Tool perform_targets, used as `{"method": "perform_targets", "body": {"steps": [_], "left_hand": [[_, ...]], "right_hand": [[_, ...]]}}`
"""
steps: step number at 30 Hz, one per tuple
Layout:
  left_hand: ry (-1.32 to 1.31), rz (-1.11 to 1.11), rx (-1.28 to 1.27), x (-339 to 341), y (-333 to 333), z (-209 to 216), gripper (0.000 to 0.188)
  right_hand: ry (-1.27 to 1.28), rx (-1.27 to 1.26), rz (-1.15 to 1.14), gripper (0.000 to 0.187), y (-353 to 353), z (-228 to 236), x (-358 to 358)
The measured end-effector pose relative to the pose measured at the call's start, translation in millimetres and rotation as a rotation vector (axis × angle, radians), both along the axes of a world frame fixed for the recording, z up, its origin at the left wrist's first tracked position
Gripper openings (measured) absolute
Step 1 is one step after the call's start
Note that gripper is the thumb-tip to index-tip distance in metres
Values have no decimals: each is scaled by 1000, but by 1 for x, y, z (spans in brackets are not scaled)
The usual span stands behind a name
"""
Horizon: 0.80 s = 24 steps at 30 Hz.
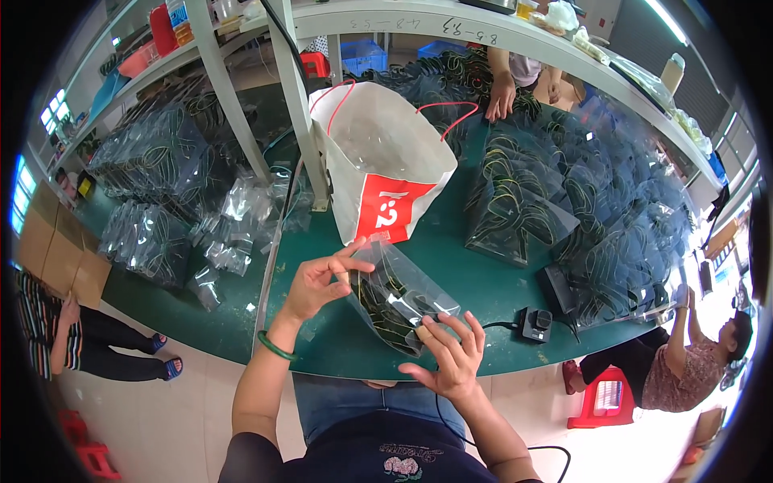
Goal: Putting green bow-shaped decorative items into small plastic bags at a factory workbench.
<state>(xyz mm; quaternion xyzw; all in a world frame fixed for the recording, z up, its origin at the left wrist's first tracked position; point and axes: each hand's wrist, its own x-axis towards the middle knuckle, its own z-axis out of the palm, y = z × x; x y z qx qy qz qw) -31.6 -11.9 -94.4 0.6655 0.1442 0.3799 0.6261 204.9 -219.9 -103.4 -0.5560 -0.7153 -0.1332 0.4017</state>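
Clear bag [407, 282], filled with dark pieces [378, 302] edged in yellow-green, lies slantwise before you near the front edge of the green counter [491, 298]. Its long axis runs diagonally — one end points away to your left, the other toward you and to your right. Your left hand [318, 286] is at the far-left end, fingers bent at the film's edge; you cannot tell from this view whether that grip is closed on the plastic. Your right hand [452, 354] has a loose, spread grip: its fingertips touch the near-right end while the thumb stands away. A green bangle [278, 346] circles your left wrist.

Just beyond the bag stands a white-and-red carrier bag [382, 205], its mouth open. To your right sit a small black camera [535, 324] and a broad heap of filled packets [628, 225]; more packets [149, 241] are stacked to your left. Across the counter, a co-worker's hand [501, 97] reaches down by the heap — farther right, another person [684, 366] sits on a red stool [604, 406].
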Motion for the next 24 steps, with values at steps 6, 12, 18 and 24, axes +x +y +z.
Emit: {"method": "perform_targets", "body": {"steps": [6,12,18,24], "left_hand": [[-60,282,94,16,-16,-22,21],[76,677,189,28,-62,-16,16],[256,764,705,19,-67,11,13],[363,502,1178,-7,-42,8,29]], "right_hand": [[136,62,-44,29,9,-6,-10],[510,49,-64,14,10,-6,-24],[295,8,-89,31,7,23,-20],[-185,-121,56,40,12,30,-14]]}}
